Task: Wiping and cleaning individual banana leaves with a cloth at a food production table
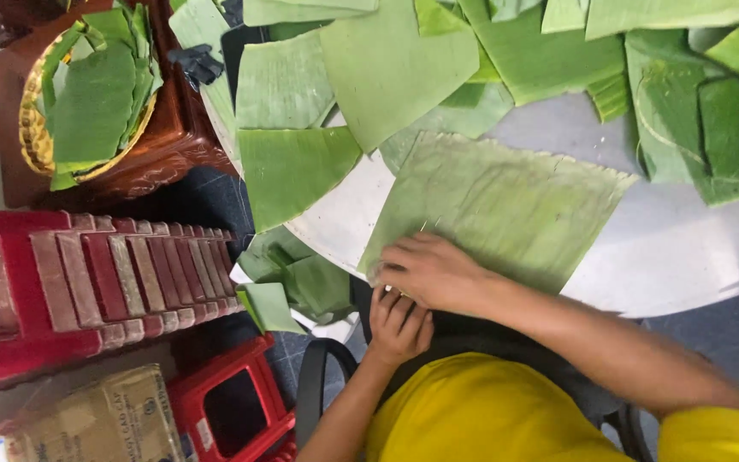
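A large pale green banana leaf (506,205) lies flat on the round white table (686,257), its near corner hanging at the table's edge. My right hand (434,274) rests on that corner with the fingers bent over the leaf's edge. My left hand (399,323) is just below it, under the table's rim, with its fingers curled up against the same corner. The right hand hides where the two hands meet the leaf.
Several cut leaf pieces (387,68) cover the far half of the table. A woven basket of leaves (87,103) sits on a carved wooden stand at the upper left. Red plastic stools (87,282), a cardboard box (96,423) and leaf scraps (292,282) crowd the floor at the left.
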